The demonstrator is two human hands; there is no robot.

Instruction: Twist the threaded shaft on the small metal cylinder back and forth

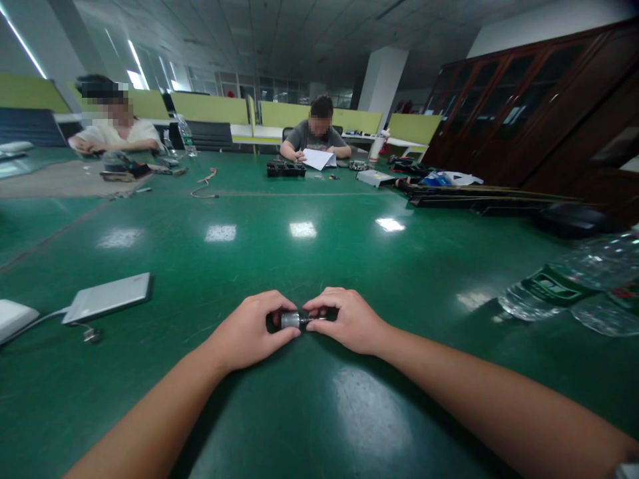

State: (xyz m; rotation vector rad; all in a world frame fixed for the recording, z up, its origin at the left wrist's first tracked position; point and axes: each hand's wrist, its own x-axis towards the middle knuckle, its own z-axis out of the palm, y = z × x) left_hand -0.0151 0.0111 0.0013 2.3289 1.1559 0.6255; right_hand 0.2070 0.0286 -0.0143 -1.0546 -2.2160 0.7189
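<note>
At the near middle of the green table (pixel 239 259), my two hands meet around a small silver metal cylinder (pixel 290 320) with a thinner dark, ribbed part at its right end. It lies on its side, and its exact kind cannot be made out. My left hand (pixel 257 329) is closed on the silver body, thumb in front and fingers behind. Thumb and fingers of my right hand (pixel 352 320) pinch the thin right end, which is partly hidden between them.
On the left lie a silver flat box (pixel 110 297) with a cable and a white block (pixel 14 318). Water bottles (pixel 554 286) are at the right. Two people sit across the table, one holding white paper (pixel 318 158). Long dark parts (pixel 479 198) lie far right.
</note>
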